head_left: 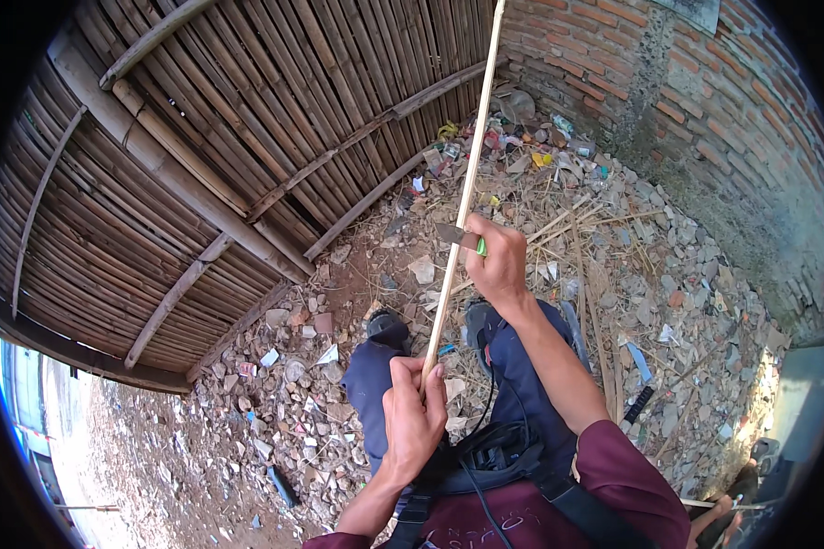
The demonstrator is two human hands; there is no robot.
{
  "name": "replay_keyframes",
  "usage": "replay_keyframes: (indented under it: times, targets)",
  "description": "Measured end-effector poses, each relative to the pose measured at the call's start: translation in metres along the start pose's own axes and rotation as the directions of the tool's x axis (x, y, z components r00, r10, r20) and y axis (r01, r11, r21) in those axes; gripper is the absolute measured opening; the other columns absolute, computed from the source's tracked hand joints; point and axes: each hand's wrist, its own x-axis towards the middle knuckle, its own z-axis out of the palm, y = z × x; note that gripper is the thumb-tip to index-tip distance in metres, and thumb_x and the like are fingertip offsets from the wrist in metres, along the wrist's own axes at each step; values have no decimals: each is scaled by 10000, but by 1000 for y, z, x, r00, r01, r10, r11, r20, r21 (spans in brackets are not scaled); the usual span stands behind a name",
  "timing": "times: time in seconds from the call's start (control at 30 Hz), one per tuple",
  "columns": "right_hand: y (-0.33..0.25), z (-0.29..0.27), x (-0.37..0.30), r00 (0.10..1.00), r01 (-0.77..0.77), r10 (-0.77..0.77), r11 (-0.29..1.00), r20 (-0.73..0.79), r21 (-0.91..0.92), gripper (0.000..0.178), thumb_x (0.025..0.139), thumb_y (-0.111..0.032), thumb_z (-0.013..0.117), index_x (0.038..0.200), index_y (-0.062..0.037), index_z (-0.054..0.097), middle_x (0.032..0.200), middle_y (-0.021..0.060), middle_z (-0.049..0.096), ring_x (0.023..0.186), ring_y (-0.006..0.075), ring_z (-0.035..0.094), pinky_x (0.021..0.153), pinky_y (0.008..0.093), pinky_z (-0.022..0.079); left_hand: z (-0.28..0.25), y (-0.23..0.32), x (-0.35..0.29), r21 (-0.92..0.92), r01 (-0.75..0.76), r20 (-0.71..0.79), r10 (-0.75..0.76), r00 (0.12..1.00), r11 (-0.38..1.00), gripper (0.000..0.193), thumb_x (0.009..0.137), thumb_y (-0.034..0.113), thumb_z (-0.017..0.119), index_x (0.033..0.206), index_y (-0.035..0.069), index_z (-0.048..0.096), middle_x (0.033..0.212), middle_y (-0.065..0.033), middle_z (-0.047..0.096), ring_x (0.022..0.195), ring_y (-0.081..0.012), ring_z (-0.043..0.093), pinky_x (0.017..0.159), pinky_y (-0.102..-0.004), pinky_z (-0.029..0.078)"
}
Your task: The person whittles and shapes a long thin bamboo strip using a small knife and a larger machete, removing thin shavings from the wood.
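A long, pale bamboo strip (471,169) runs from my lap up past the top edge of the view. My left hand (412,419) is closed around its near end, thumb along the strip. Further up, my right hand (499,263) grips a small knife (451,234) with a bright green handle. The knife's dark blade lies across the strip and appears to touch it. My right fingers wrap the handle and sit close against the strip, hiding most of the handle.
Rubble and litter (558,174) cover the ground. A bamboo-slat wall (275,101) rises at left, a brick wall (705,119) at right. Loose bamboo strips (588,284) and a black handle (638,403) lie right of my knees. Another person's arm (712,522) shows at lower right.
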Motion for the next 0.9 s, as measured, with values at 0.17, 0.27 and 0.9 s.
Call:
replay_keyframes:
  times: [0.17, 0.27, 0.9]
  targets:
    - [2, 1, 2, 997, 54, -55, 998, -56, -20, 67, 847, 2, 621, 870, -61, 611, 682, 130, 667, 626, 368, 684, 547, 473, 476, -7, -3, -9, 18, 27, 29, -28, 999, 999, 149, 1084, 45, 608, 1122, -31, 486, 705, -104, 654, 574, -126, 622, 518, -304, 469]
    - [8, -1, 6, 988, 77, -78, 997, -135, -16, 70, 844, 0, 616, 872, -64, 620, 683, 124, 670, 631, 361, 687, 554, 474, 479, -6, -5, -15, 6, 21, 32, -22, 999, 1000, 150, 1085, 49, 610, 1116, -31, 486, 695, -99, 647, 572, -119, 613, 516, -302, 465]
    - [23, -8, 6, 1000, 24, -24, 1000, -19, 4, 141, 792, -28, 695, 922, 20, 723, 721, 198, 695, 609, 371, 696, 541, 459, 505, -8, -15, -27, 46, -9, 52, 6, 999, 999, 154, 1067, 29, 633, 1120, -28, 501, 698, -105, 641, 565, -101, 588, 514, -284, 437]
